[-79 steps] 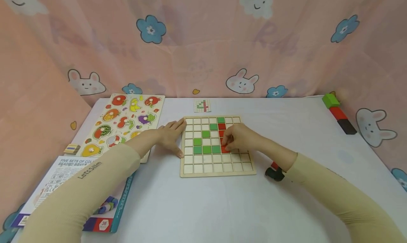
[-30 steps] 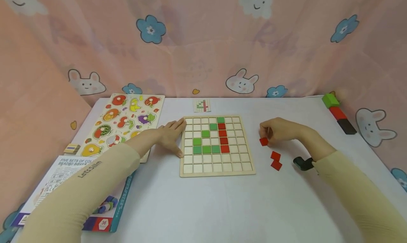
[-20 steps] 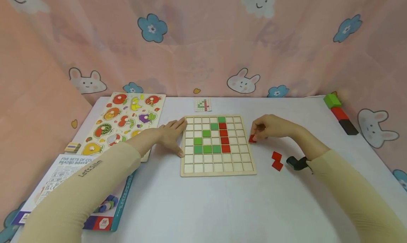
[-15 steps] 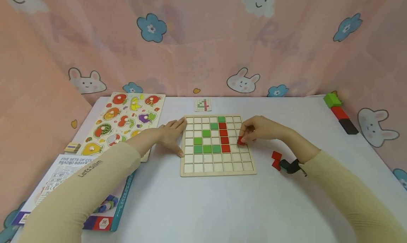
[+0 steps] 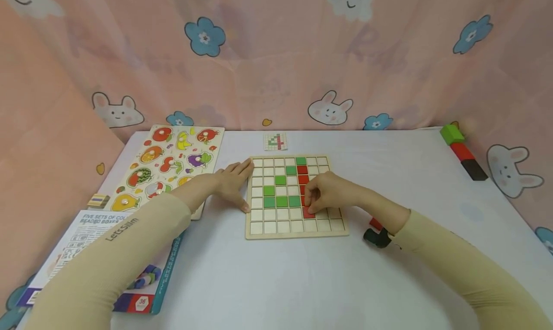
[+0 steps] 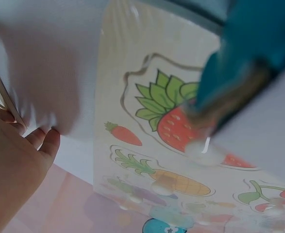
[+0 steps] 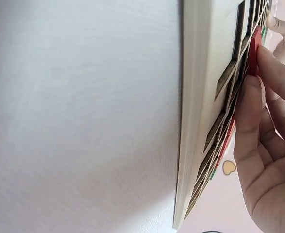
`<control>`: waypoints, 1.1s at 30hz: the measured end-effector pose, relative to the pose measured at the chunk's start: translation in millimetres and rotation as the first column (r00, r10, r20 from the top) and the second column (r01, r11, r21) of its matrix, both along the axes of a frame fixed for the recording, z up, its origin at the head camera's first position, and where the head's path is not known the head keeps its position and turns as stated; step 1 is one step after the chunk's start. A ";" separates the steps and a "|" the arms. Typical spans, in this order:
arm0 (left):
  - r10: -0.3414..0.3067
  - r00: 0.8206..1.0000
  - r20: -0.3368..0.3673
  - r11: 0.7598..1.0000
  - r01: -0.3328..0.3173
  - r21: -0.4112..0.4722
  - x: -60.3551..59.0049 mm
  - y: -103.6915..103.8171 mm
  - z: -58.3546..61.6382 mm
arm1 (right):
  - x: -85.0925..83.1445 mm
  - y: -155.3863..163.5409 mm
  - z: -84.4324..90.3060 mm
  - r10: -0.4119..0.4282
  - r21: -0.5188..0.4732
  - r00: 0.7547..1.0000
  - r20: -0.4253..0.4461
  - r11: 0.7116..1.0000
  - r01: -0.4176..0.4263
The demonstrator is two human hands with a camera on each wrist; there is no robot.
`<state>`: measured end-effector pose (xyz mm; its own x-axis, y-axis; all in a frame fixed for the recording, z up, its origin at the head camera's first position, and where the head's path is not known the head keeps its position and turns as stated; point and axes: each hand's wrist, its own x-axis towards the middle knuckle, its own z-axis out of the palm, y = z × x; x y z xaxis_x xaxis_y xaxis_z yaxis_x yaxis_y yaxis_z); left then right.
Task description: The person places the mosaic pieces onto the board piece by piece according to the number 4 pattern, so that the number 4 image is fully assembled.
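Note:
A wooden grid board lies mid-table, with green tiles set in a diagonal and a row, and red tiles running down one column. My right hand pinches a red square tile between thumb and fingertips. In the head view that tile sits over the cell just below the red column, and in the right wrist view it stands tilted against the grid. My left hand lies along the board's left edge, fingers extended and touching the frame.
Behind the board lies a small pattern card. A fruit knob puzzle and a boxed set are on the left. A loose red tile shows partly beside the right wrist. Green, red and black blocks line the far right.
My right hand picked up a red tile from the table right of the board and carried it left to the grid. The left hand has stayed on the board's edge.

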<state>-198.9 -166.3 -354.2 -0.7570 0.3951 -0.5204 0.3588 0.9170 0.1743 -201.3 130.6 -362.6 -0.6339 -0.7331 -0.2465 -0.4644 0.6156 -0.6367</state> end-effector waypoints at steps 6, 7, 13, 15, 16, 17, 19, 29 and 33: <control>0.001 1.000 -0.002 1.000 -0.001 0.004 -0.1 0.7 0.2 | -1.9 8.7 2.1 0.003 0.014 0.998 -0.063 1.000 -0.002; 0.001 1.000 -0.002 1.000 -0.001 0.005 -0.2 0.8 -0.2 | -3.3 13.2 2.9 -0.004 0.016 0.998 -0.064 1.000 0.005; 0.003 1.000 0.003 1.000 -0.003 0.016 -0.5 0.6 -0.8 | -12.0 57.4 11.2 -0.026 0.058 0.999 -0.023 0.998 0.028; 0.005 1.000 0.004 1.000 -0.005 0.019 -0.3 0.2 -0.3 | -14.0 75.2 14.6 -0.036 0.102 0.999 0.026 0.994 0.033; 0.006 1.000 0.005 1.000 -0.006 0.019 -0.2 -0.2 0.0 | -14.8 83.7 16.2 -0.043 0.124 0.997 0.058 0.992 0.036; 0.007 1.000 0.006 1.000 -0.007 0.019 0.0 -0.6 0.2 | -15.3 91.6 17.6 -0.054 0.145 0.994 0.097 0.989 0.039; 0.005 1.000 0.005 1.000 -0.005 0.016 0.2 -1.3 0.4 | -16.0 106.3 18.9 -0.075 0.180 0.984 0.164 0.983 0.045; 0.003 1.000 0.003 1.000 -0.003 0.022 0.7 -1.4 0.5 | -15.3 132.1 6.8 -0.068 0.206 0.984 0.162 0.978 0.034; 0.004 1.000 0.004 1.000 -0.004 0.024 0.7 -1.0 0.9 | -16.3 129.7 4.5 -0.069 0.220 0.996 0.058 0.974 0.054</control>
<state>-198.2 -167.3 -353.3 -0.7565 0.4048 -0.5136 0.3547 0.9138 0.1979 -217.5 260.3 -358.0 -0.6535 -0.6173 -0.4380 -0.3831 0.7688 -0.5120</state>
